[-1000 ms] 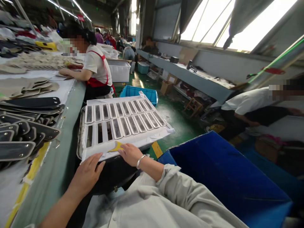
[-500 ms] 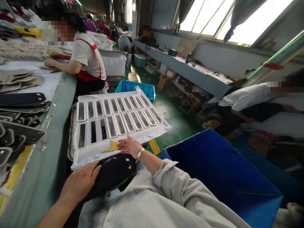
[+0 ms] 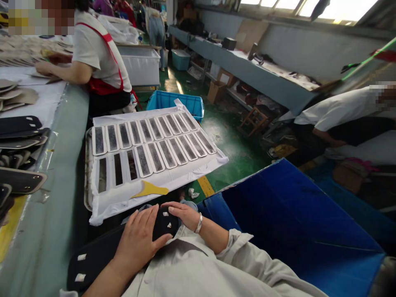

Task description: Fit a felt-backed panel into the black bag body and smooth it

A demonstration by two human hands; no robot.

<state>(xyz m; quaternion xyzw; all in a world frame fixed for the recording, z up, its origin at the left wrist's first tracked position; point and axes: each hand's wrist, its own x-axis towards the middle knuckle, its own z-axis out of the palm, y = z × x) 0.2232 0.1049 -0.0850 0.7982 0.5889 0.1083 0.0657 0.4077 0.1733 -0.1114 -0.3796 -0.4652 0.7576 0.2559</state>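
Note:
Across my lap lies a long black padded panel (image 3: 98, 256) with rounded ends and small white tabs near both ends. My left hand (image 3: 139, 233) rests flat on top of it, fingers stretched towards its far edge and thumb spread. At the panel's right end my right hand (image 3: 184, 215) is closed over the edge, beside two of the tabs; its lower fingers are partly hidden. Just ahead, a yellow flat scraper (image 3: 150, 189) lies on the near border of a white template frame (image 3: 182, 175), which has two rows of long slots, most showing grey speckled strips.
A blue bin (image 3: 297, 218) stands close on my right. To the left runs a workbench (image 3: 62, 165) with stacked dark panels (image 3: 21, 179). A co-worker (image 3: 102, 62) sits at it; another person (image 3: 340, 111) bends at right. A lighter blue crate (image 3: 176, 103) is behind the frame.
My right hand has left the scraper and come down onto the panel's end. My left hand has slid right along the panel, uncovering its left end. The view has tilted down.

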